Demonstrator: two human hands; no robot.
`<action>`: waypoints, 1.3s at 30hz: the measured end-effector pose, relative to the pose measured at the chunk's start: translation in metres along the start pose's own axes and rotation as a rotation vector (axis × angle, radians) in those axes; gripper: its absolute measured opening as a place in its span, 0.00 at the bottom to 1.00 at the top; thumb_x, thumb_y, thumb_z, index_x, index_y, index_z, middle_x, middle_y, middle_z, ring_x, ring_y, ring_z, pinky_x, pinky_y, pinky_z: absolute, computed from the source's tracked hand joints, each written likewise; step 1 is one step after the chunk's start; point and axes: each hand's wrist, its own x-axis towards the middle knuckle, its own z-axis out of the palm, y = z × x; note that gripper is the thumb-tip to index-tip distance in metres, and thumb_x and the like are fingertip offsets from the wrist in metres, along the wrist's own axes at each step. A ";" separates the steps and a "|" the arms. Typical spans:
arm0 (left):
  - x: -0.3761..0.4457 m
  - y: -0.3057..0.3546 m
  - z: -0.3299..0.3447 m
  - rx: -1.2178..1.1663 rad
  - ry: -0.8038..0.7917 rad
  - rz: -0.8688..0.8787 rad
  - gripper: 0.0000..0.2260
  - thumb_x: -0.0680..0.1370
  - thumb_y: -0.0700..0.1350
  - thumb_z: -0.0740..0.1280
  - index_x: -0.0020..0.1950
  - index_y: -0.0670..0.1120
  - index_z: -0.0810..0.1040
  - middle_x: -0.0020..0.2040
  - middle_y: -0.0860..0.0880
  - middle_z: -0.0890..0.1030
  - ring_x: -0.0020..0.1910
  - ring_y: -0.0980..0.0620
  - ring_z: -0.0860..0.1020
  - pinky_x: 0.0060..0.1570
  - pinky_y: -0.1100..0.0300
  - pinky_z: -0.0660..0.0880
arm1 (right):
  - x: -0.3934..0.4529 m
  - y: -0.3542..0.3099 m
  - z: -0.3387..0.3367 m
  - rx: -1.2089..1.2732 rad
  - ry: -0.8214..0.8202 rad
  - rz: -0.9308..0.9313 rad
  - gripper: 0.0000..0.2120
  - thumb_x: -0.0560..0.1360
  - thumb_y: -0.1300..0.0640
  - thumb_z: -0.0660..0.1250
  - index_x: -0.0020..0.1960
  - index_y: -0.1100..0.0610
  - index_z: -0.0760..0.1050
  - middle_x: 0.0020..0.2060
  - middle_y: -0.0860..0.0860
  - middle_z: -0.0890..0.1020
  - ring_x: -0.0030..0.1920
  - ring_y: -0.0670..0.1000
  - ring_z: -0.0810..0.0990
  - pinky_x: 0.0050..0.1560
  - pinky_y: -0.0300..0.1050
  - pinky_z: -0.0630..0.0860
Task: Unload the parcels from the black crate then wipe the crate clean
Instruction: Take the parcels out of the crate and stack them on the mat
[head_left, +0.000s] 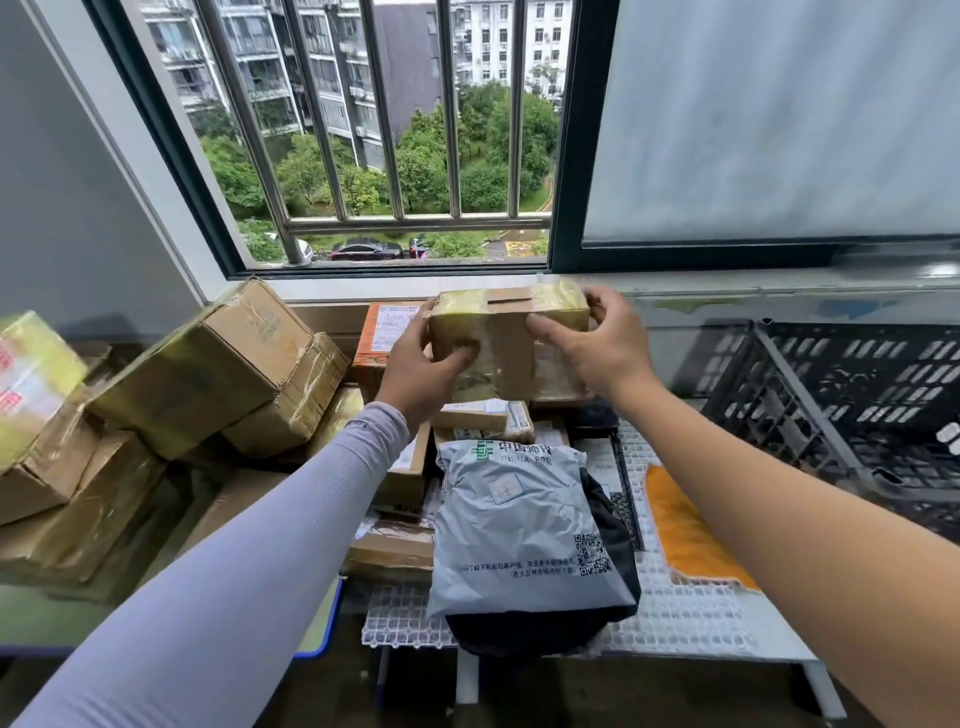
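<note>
Both the left hand (423, 364) and the right hand (597, 338) grip the small brown tape-wrapped cardboard parcel (511, 340) above the heap beside the black plastic lattice crate (841, 395), seemingly emptied, so lower it flat to avoid sliding.

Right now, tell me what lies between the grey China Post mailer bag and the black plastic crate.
Head view: an orange cloth on the white gridded mat.

Cardboard box (511, 343) (glossy tape-wrapped), matt plastic crate (852, 410), orange cloth (685, 530).
</note>
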 end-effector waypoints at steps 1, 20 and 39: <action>0.000 -0.002 -0.001 0.000 0.009 -0.016 0.19 0.77 0.42 0.76 0.66 0.51 0.76 0.59 0.49 0.82 0.60 0.45 0.82 0.60 0.41 0.80 | 0.001 0.001 -0.001 0.048 -0.034 0.037 0.46 0.60 0.27 0.77 0.70 0.51 0.74 0.62 0.48 0.82 0.62 0.50 0.81 0.65 0.55 0.79; -0.037 -0.039 0.008 -0.147 0.077 -0.368 0.19 0.78 0.54 0.74 0.66 0.47 0.82 0.56 0.47 0.86 0.52 0.48 0.85 0.41 0.54 0.84 | -0.032 0.053 -0.013 0.379 -0.160 0.480 0.21 0.81 0.44 0.68 0.62 0.62 0.81 0.53 0.59 0.86 0.46 0.53 0.84 0.46 0.53 0.84; -0.079 -0.048 -0.002 -0.465 -0.051 -0.665 0.14 0.85 0.58 0.62 0.59 0.53 0.84 0.56 0.50 0.81 0.55 0.45 0.78 0.53 0.39 0.80 | -0.079 0.094 -0.022 0.575 -0.171 0.565 0.12 0.81 0.45 0.67 0.49 0.54 0.79 0.37 0.48 0.85 0.36 0.47 0.83 0.45 0.47 0.79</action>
